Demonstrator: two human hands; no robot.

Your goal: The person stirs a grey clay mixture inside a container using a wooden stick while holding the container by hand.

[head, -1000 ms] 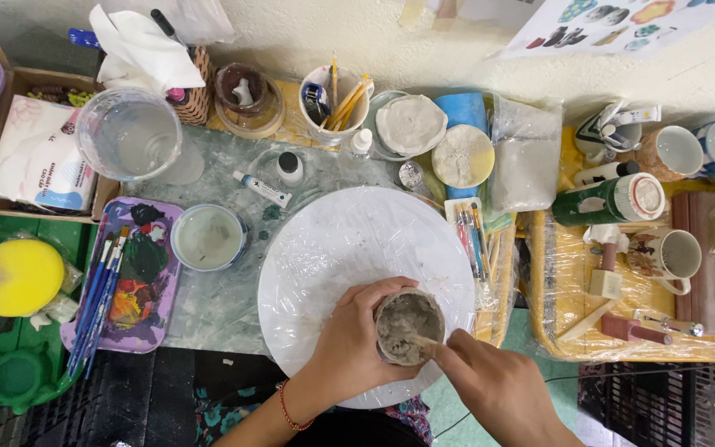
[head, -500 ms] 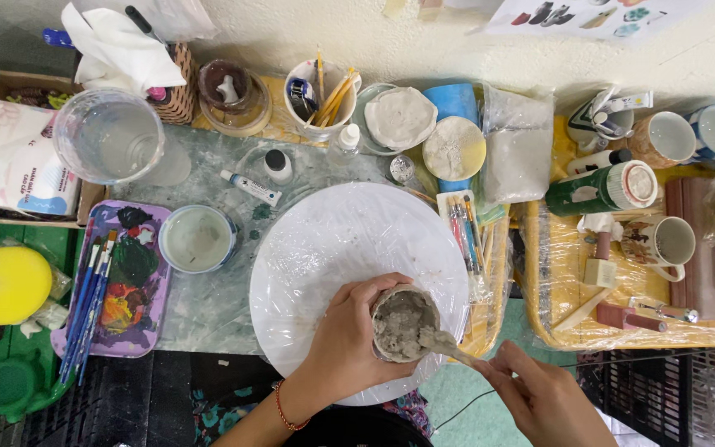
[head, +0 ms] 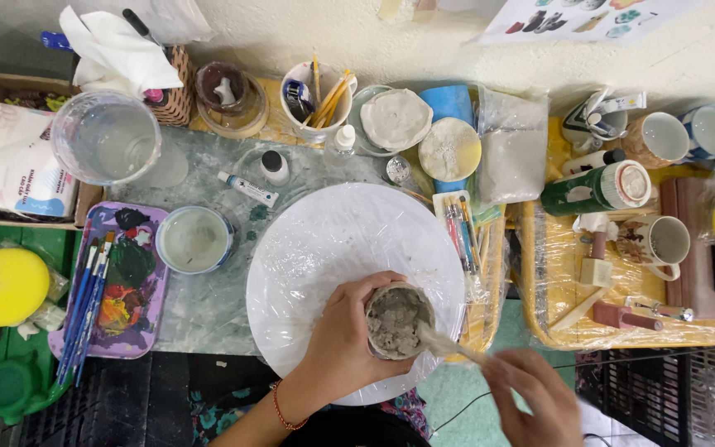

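Your left hand point(head: 345, 335) wraps the small grey clay-filled cup point(head: 397, 319) low on the white plastic-covered disc point(head: 333, 240); your right hand point(head: 535, 397) has drawn the stick point(head: 448, 346) outward, lower right.

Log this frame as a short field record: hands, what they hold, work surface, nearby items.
left hand: gripping small cup of grey paste
right hand: holding stick, tip in the cup
surface: round white board wrapped in plastic film
left of board: bowl of cloudy water, purple paint palette with brushes
behind: cup of pencils, clear water jug
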